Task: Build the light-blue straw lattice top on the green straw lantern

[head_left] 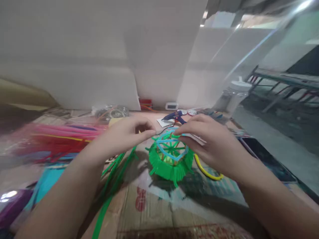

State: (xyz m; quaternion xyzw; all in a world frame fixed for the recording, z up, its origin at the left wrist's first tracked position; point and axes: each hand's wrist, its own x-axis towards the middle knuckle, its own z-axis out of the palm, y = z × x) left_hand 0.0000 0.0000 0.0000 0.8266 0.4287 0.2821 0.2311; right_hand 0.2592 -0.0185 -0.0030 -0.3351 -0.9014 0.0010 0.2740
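A round green craft piece (168, 169), with a fringed side and light blue strips (171, 156) across its open top, sits on the cardboard in front of me. My right hand (208, 139) is at its upper right rim, thumb and fingers closed on a short green strip there. At the upper left of the piece is my left hand (134, 132), thumb and index finger brought together; whatever lies between them is too small to make out. Long green strips (109, 189) lie under and beside my left forearm.
A blue glue gun (171, 116) rests behind the piece on a white card. Pink and red strips (67, 139) in plastic lie left. A yellow ring-shaped strip (208, 174), a dark phone (264, 156) and a lidded clear jar (236, 96) are right. White panels (99, 66) stand behind.
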